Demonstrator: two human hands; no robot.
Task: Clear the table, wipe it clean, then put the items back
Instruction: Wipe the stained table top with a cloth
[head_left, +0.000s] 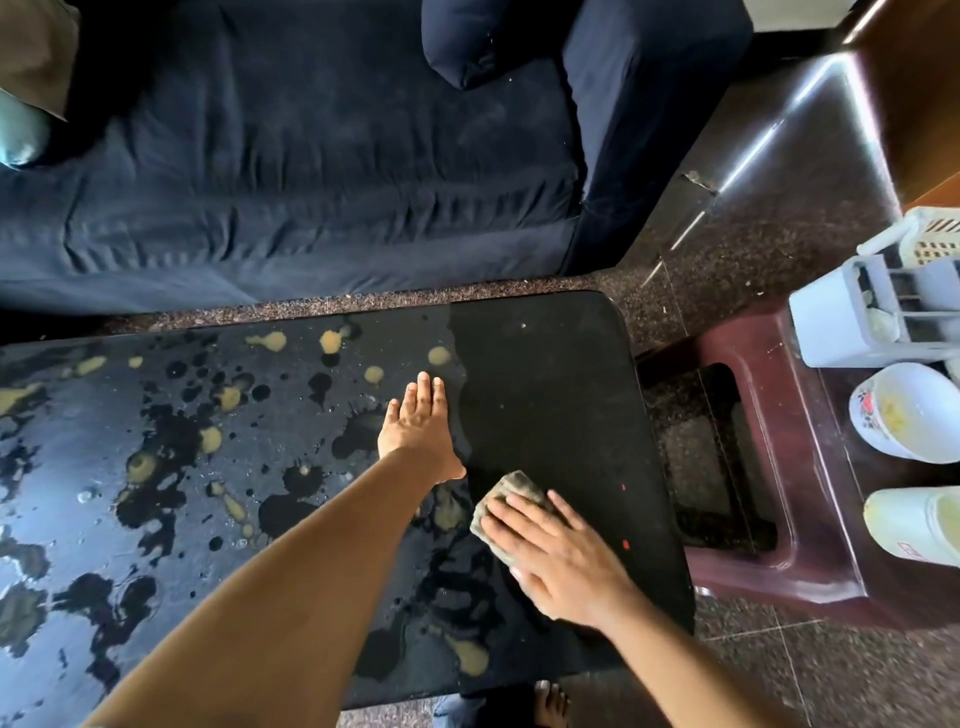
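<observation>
Your right hand (558, 558) lay flat w/ straight fingers, pressing the cloth (511, 512) on the black table (550, 374), lower middle of frame. Your left hand (421, 426) rested flat & open, mid-frame, holding nothing.

One desk (545, 364). One wiping pad (514, 491). Two grips: one left grip (421, 431), one right grip (558, 558). One maroon stool (810, 499) bearing two white bowls (904, 410) (914, 525) (each yellowish inside) and one white caddy (852, 322). One pale basket (930, 239) beyond the caddy. One dark sofa (311, 156) with one dark cushion (488, 36). One bare foot (553, 704) at the desk's near edge. Yellowish splashes (270, 340) on the desk: more than ten.
</observation>
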